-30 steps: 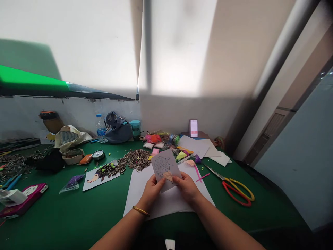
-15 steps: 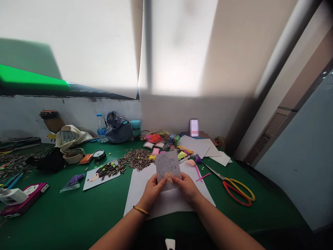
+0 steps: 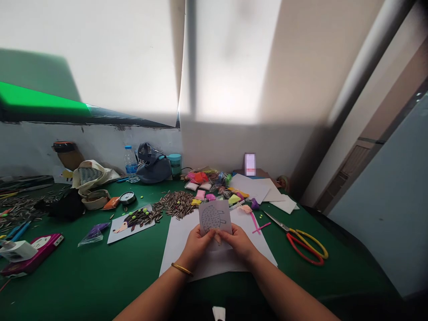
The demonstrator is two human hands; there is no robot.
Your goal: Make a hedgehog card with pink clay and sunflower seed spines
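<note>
Between my two hands is a small paper card with an outlined, spotted animal drawn on it, turned on its side. My left hand grips the card's left edge, its thumb on the front. From the other side my right hand is closed on the right edge. Both thumbs meet over a small patch of peach-coloured clay on the card's lower part; my fingers behind the card are hidden. Beneath lies a sheet of white paper on the green table.
Scissors with red and yellow handles lie open at right. Sunflower seeds are heaped beyond the paper, near bagged coloured clay. A finished-looking hedgehog picture lies left. A bottle and grey bag stand by the wall.
The card has tipped and dropped slightly, its top edge now lower. My thumbs have come closer together over the peach clay, covering more of it.
</note>
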